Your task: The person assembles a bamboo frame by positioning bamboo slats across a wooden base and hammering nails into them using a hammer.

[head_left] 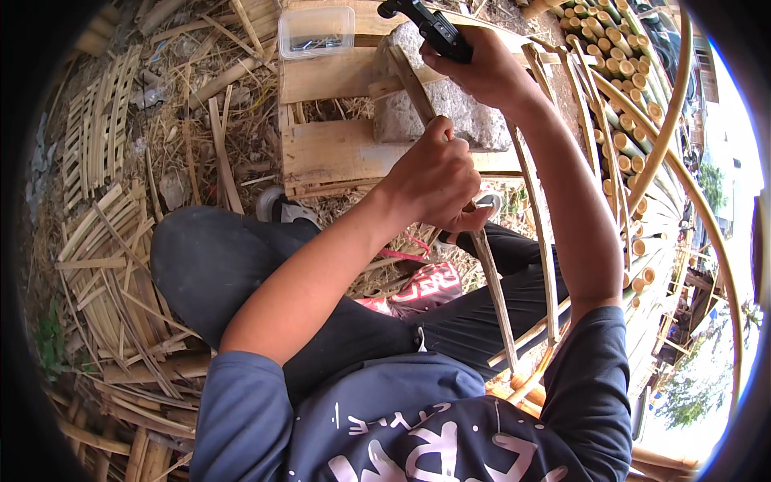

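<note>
My left hand (434, 181) is closed around a long bamboo slat (491, 281) that runs from the grey stone block (450, 112) down past my knee. Higher up, my right hand (482, 68) grips a black hand tool (430, 28) over the top end of the slat at the stone. The slat belongs to a frame of thin bamboo strips (538, 209) leaning across my right leg. I am sitting, with dark trousers and a blue shirt in view.
A wooden pallet (337, 149) lies under the stone, with a clear plastic box (316, 32) of small metal pieces on it. Split bamboo strips and woven scraps (104, 233) cover the ground at left. Cut bamboo poles (618, 88) are stacked at right.
</note>
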Tool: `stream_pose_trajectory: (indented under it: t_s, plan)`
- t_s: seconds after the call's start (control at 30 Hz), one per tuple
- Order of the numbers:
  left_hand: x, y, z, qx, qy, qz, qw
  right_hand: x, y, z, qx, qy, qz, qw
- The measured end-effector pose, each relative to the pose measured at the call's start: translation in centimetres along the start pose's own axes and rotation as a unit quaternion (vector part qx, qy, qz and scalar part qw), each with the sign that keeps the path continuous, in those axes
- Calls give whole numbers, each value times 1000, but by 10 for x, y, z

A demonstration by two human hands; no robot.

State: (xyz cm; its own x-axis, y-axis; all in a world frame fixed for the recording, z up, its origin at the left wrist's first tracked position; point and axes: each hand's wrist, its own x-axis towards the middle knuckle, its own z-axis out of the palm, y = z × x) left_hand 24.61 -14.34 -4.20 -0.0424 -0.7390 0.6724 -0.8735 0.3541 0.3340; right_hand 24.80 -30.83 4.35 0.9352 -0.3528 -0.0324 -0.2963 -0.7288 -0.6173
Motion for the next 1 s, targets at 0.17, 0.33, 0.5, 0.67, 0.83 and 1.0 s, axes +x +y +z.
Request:
stream_pose_trajectory:
  t_s: [0.17, 0.33, 0.5, 0.67, 0.83, 1.0]
  plan:
    - [-1, 0, 2, 0, 9, 3, 1000, -3, 1, -3, 100, -35, 61, 992]
    - [-2, 0, 3, -7, 22, 5, 1000, -7, 1, -3, 147, -54, 58, 986]
    - [-2, 1, 1, 3, 14, 3, 1000, -10, -3, -2, 133, -60, 79, 986]
    - [-1, 1, 2, -1, 24, 2, 1000, -8, 6, -4, 168, -61, 48, 983]
    - [-2, 1, 1, -2, 16, -1, 1000, -6, 12, -1, 162, -49, 62, 984]
    - [-1, 1, 2, -10, 16, -5, 1000, -6, 15, -2, 219, -47, 84, 971]
